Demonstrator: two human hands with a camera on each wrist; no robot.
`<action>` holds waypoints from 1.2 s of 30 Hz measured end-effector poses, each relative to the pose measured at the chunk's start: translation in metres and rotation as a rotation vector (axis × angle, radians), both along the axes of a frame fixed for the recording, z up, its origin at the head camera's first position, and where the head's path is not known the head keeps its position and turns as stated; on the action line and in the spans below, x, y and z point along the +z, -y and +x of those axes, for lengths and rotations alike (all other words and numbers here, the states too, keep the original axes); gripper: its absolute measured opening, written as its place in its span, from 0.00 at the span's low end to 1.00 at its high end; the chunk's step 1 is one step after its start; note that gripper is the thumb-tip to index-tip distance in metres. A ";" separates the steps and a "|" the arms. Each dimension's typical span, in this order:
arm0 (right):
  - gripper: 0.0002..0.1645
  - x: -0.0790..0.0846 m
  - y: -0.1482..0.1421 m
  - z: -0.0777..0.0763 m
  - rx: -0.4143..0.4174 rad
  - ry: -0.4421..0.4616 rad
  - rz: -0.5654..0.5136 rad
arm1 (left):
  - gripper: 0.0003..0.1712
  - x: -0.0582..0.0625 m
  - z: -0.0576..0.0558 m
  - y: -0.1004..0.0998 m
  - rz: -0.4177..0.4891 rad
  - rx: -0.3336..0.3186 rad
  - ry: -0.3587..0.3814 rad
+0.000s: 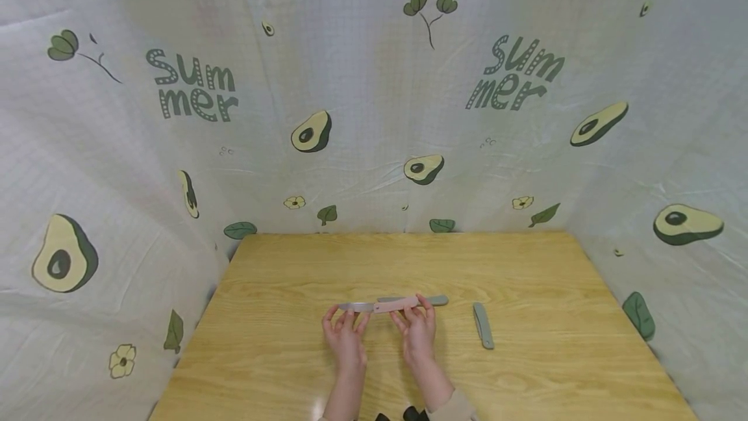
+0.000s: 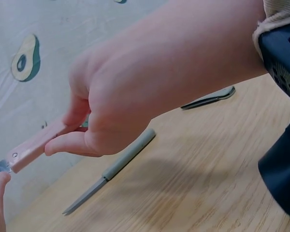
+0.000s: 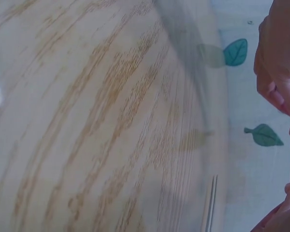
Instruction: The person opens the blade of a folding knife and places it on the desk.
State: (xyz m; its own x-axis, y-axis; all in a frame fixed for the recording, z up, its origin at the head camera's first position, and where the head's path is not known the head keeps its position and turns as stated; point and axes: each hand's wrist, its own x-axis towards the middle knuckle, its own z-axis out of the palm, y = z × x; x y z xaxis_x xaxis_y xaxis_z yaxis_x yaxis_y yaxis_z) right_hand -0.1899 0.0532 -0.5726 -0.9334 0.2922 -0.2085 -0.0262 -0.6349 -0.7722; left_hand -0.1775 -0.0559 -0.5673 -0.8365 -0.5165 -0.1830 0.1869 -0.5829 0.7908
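Note:
Held up over the table is a folding knife with a pink handle and its blade swung out. My left hand pinches the blade between fingers and thumb. At the other end, my right hand grips the pink handle; the left wrist view shows this right hand and the handle's pivot up close. Behind them on the table lies an opened folding knife with a grey-green handle. Further right rests a folded grey-green knife.
The wooden table is enclosed at the back and sides by a pale curtain printed with avocados and leaves. Both grey-green knives lie flat, one just beyond the hands and one to their right.

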 end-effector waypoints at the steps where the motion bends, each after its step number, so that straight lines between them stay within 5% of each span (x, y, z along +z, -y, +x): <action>1: 0.22 0.000 0.000 0.000 -0.002 0.006 -0.005 | 0.22 0.000 0.000 -0.001 0.003 0.002 0.000; 22: 0.23 -0.005 -0.006 0.002 -0.009 0.014 0.025 | 0.22 -0.009 0.004 -0.012 0.040 0.029 -0.045; 36: 0.26 -0.012 -0.033 -0.004 -0.015 -0.065 0.230 | 0.16 -0.016 0.004 -0.013 -0.027 0.055 -0.077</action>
State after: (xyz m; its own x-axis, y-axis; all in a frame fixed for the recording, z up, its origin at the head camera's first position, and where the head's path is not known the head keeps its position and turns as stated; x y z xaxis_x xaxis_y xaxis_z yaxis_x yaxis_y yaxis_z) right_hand -0.1940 0.0864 -0.5850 -0.9377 0.3392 -0.0747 -0.0887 -0.4419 -0.8926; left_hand -0.1740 -0.0431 -0.5838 -0.8177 -0.5661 -0.1047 0.2787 -0.5484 0.7884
